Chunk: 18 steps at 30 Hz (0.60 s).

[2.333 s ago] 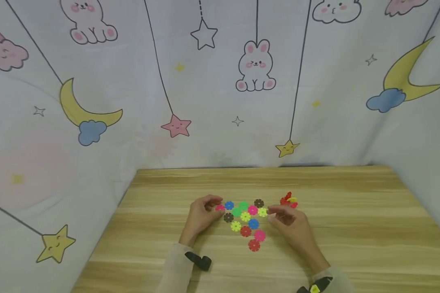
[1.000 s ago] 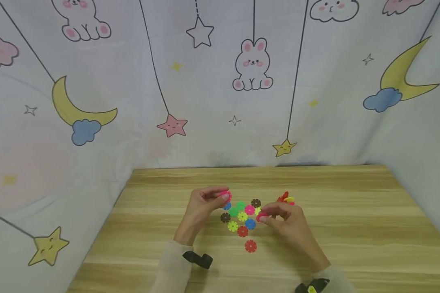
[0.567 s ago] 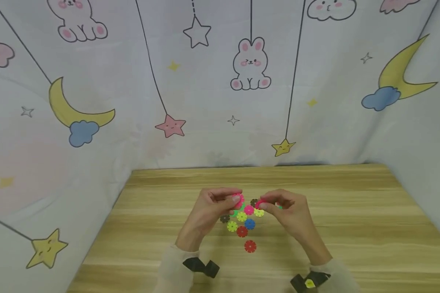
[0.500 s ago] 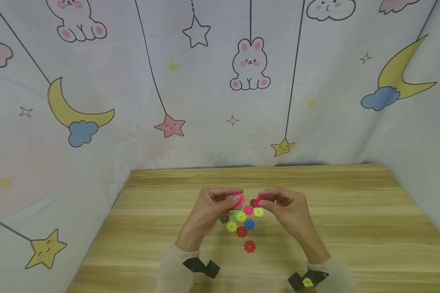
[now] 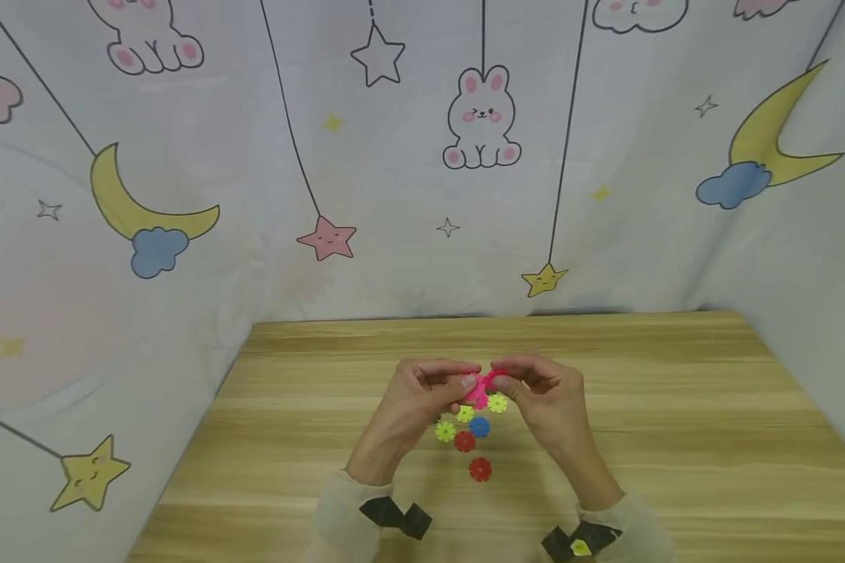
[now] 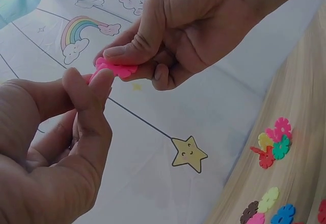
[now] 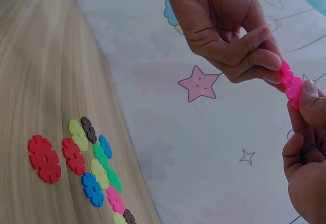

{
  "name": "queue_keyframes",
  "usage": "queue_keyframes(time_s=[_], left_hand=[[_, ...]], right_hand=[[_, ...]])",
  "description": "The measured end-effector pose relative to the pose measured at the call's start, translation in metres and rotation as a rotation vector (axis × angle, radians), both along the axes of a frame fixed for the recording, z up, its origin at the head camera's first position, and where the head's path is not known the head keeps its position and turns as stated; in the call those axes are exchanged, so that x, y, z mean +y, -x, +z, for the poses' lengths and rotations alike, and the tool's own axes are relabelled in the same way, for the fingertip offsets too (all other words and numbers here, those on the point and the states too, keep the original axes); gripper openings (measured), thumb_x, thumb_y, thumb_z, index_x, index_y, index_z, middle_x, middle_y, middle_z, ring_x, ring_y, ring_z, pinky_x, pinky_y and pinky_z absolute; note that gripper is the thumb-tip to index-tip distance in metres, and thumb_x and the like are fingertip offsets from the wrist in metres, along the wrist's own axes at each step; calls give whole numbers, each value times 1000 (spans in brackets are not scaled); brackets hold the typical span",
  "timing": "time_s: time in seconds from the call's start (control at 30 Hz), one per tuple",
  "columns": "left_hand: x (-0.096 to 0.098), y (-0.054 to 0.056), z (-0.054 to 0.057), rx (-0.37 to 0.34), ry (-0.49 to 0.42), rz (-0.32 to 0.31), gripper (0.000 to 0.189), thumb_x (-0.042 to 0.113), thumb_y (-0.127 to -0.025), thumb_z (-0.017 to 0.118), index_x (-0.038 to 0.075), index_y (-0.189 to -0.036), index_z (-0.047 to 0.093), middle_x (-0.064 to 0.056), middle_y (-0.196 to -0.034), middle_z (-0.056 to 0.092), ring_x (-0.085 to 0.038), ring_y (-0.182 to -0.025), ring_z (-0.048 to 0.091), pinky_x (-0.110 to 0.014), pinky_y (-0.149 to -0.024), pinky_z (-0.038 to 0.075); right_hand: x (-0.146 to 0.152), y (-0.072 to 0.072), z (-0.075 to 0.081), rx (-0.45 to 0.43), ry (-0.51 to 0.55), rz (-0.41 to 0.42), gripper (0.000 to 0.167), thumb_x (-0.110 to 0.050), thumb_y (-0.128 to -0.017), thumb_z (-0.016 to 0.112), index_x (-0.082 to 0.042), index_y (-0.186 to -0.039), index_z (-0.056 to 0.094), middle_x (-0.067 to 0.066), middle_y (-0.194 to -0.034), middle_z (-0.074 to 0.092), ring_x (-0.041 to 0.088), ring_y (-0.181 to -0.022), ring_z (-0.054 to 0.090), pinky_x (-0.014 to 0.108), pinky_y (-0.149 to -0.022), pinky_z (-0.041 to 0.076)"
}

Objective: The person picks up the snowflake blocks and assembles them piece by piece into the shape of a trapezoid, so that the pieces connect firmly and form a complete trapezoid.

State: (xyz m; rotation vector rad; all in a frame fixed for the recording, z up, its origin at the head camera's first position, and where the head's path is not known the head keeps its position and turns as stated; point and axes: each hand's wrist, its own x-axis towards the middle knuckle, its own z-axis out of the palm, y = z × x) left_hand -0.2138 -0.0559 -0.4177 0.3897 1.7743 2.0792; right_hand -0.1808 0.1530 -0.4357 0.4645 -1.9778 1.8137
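My left hand pinches a pink plastic snowflake disc between thumb and fingers. Across from it, my right hand holds a second pink snowflake disc by its edge. Both hands are raised over the table, fingertips almost meeting, and the notched rims of the two discs come together. Thumbs and fingers cover much of both. Below lie loose discs of the same kind, among them a yellow one, a blue one and a red one.
On the wooden table, several green, brown and pink discs lie partly behind the hands. A small cluster of red, yellow, pink and green discs sits to the right. A white printed cloth hangs around the table's back and sides.
Each hand has picked up a pink disc from the table. Both hands have then risen and moved inward, bringing the two discs from apart to edge against edge.
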Motion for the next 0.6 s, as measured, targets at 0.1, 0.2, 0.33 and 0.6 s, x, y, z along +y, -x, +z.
queue_keyframes(time_s=[0.1, 0.2, 0.33, 0.6], left_hand=[[1, -1, 0, -6, 0, 5, 38, 7, -100, 74, -15, -131, 68, 6, -88, 81, -6, -77, 75, -17, -66, 57], [2, -2, 0, -20, -2, 11, 36, 7, -100, 74, -13, -129, 70, 5, -89, 81, -6, -77, 73, -18, -66, 57], [7, -4, -1, -72, -18, 33, 31, 4, -100, 73, -10, -127, 73, 4, -90, 80, -7, -74, 70, -17, -67, 56], [17, -7, -5, -154, -39, 117, 30, 4, -98, 76, -11, -124, 74, 4, -85, 78, -8, -71, 69, -15, -66, 56]], right_hand=[[0, -1, -1, 2, -13, -4, 16, 10, -89, 79, 4, -104, 79, -13, -95, 78, 6, -84, 72, 18, -74, 60], [0, -1, -1, 2, -25, -3, 15, 10, -89, 79, 2, -102, 79, -11, -92, 77, 6, -82, 71, 19, -74, 60], [0, -1, -2, -14, -17, -17, 12, 12, -89, 79, 2, -97, 79, -7, -87, 76, 6, -78, 70, 19, -70, 59], [-10, -1, -6, -20, -40, -130, 20, 18, -85, 78, -1, -85, 77, 10, -77, 72, 4, -71, 62, 17, -61, 50]])
